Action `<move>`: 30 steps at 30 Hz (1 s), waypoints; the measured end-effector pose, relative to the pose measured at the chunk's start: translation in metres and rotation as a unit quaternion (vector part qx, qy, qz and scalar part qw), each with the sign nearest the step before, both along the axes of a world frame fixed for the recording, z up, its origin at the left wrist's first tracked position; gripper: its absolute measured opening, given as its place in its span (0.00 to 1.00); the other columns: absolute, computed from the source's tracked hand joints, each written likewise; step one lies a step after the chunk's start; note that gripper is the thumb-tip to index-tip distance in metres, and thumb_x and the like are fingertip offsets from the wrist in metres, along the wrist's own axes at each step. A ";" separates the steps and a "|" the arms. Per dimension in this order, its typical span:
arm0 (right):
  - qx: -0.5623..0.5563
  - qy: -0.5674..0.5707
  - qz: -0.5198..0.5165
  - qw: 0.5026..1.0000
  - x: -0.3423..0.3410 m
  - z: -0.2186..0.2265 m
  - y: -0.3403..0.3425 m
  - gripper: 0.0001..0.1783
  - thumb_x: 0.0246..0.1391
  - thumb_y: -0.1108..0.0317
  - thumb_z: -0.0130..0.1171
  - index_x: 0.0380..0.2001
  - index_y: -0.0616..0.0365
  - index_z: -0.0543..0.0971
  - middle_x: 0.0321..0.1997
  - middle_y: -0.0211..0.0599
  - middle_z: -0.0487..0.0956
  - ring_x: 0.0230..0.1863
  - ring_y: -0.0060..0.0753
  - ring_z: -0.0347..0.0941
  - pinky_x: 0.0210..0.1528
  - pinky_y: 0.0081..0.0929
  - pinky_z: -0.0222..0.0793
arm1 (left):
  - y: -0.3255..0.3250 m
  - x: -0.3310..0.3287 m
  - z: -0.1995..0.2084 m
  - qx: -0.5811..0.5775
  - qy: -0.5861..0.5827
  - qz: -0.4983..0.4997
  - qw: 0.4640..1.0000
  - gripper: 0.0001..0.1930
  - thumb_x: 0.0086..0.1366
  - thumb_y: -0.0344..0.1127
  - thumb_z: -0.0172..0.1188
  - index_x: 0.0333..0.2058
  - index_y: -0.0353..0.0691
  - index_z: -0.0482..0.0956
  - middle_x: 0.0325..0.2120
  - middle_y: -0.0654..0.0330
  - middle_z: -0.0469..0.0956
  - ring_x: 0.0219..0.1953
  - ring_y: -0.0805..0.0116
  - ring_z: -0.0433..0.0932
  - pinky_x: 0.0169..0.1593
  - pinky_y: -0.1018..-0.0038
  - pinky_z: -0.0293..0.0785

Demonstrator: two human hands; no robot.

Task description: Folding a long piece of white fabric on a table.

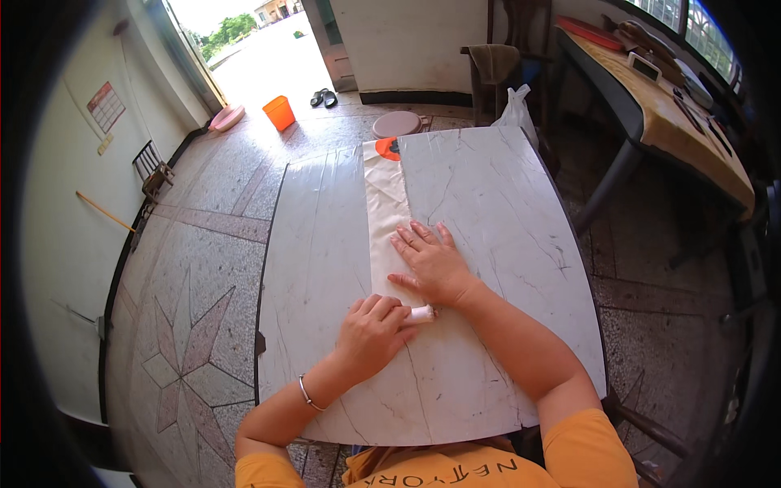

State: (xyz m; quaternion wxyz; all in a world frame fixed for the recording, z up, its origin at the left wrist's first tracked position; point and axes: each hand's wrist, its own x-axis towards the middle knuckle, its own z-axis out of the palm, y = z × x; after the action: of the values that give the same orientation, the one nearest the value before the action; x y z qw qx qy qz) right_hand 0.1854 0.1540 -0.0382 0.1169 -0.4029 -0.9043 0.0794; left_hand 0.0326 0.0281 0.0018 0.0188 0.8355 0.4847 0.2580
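Observation:
A long cream cloth strip (386, 193) runs lengthwise down the marble-patterned table (488, 195), with an orange and dark patch (388, 149) at its far end. Its near end is wound into a small tight roll (421, 315). My left hand (370, 332) is closed over this roll, whose right end sticks out past the fingers. Just beyond it, my right hand (435, 264) lies flat with fingers spread, partly on the strip's right edge and partly on the tabletop. A bracelet circles my left wrist.
Beyond the table stand a round pinkish stool (397, 124), an orange bin (279, 113) and dark slippers (324, 98). On the right is a side table (683, 134) with various items, near a chair (493, 65) with a cloth on it. A white plastic bag (517, 110) hangs nearby.

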 end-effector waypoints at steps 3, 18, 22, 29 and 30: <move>-0.015 0.006 0.005 1.000 -0.001 0.003 0.002 0.40 0.63 0.36 0.44 0.70 0.51 0.62 0.75 0.35 0.59 0.78 0.39 0.46 0.76 0.55 0.33 | 0.001 -0.009 -0.002 -0.034 0.032 -0.007 0.999 0.10 0.59 0.36 0.66 0.38 0.41 0.80 0.34 0.61 0.77 0.37 0.59 0.75 0.44 0.64 0.71; 0.013 0.024 0.009 1.000 0.012 0.003 0.003 0.37 0.62 0.39 0.49 0.67 0.50 0.66 0.74 0.34 0.61 0.77 0.37 0.48 0.74 0.56 0.38 | 0.009 -0.014 0.002 -0.147 -0.070 -0.028 0.986 0.07 0.62 0.38 0.65 0.35 0.44 0.83 0.30 0.65 0.77 0.35 0.63 0.75 0.39 0.67 0.68; 0.018 0.033 0.014 0.999 0.008 0.003 0.006 0.37 0.62 0.40 0.49 0.67 0.50 0.66 0.74 0.35 0.61 0.77 0.37 0.48 0.74 0.56 0.38 | 0.013 -0.020 -0.007 -0.102 -0.039 -0.014 0.994 0.07 0.61 0.38 0.66 0.36 0.45 0.82 0.29 0.66 0.77 0.34 0.63 0.76 0.40 0.68 0.68; -0.004 0.029 0.013 0.999 0.003 0.007 0.004 0.36 0.64 0.40 0.47 0.67 0.51 0.66 0.75 0.35 0.60 0.77 0.37 0.48 0.74 0.55 0.36 | 0.009 -0.017 0.002 0.023 0.047 -0.022 0.998 0.11 0.58 0.38 0.68 0.38 0.42 0.82 0.32 0.64 0.77 0.38 0.65 0.75 0.41 0.68 0.70; -0.001 0.029 0.020 0.999 0.004 0.006 0.004 0.36 0.64 0.40 0.47 0.67 0.51 0.66 0.75 0.35 0.60 0.77 0.37 0.48 0.74 0.55 0.36 | 0.008 -0.016 0.003 0.025 0.057 -0.021 0.998 0.12 0.58 0.38 0.68 0.39 0.42 0.82 0.33 0.63 0.76 0.38 0.64 0.75 0.42 0.68 0.70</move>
State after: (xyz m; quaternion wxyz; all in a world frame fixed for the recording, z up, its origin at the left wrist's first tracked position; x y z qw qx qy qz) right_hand 0.1891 0.1585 -0.0321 0.1412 -0.3828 -0.9081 0.0943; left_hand 0.0162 0.0359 0.0044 -0.0246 0.8589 0.4610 0.2218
